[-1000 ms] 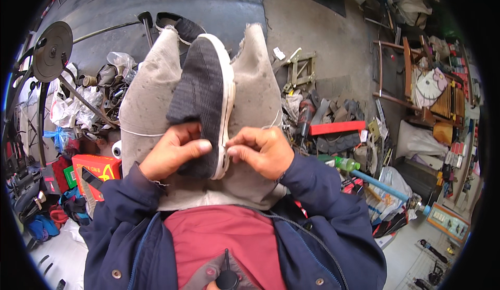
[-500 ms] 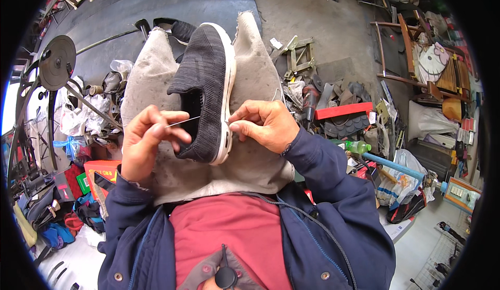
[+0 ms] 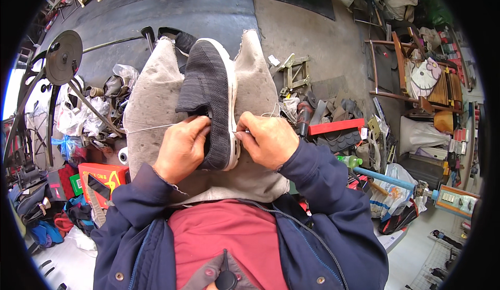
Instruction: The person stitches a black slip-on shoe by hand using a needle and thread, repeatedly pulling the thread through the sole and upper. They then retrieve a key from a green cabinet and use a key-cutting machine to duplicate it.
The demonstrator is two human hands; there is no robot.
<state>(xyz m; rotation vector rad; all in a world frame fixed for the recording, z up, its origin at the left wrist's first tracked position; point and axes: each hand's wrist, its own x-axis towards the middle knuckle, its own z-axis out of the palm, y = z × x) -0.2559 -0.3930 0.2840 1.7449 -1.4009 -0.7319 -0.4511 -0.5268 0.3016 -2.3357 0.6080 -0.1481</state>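
Note:
A dark grey knit slip-on shoe (image 3: pixel 203 76) with a white sole lies toe-away on a stained pale leather apron (image 3: pixel 151 94) over my lap. My left hand (image 3: pixel 182 146) is closed at the shoe's opening, fingertips partly hidden in it; white thread (image 3: pixel 148 128) trails leftward from there. At the sole's right edge, my right hand (image 3: pixel 265 139) pinches a small thin item too hidden to name, with loose thread just above it. Another dark shoe (image 3: pixel 182 42) lies beyond the apron.
A black iron machine with a wheel (image 3: pixel 65 55) stands left, by bags and a red box (image 3: pixel 112 173). Right are a drill (image 3: pixel 303 115), a red bar (image 3: pixel 336 126), metal clutter, a bottle (image 3: pixel 351 161) and a wooden chair (image 3: pixel 401 71).
Half a second ago my left fingers were spread above the opening with a thin line across them; now they are closed down at it. The shoe has shifted slightly right and down in view.

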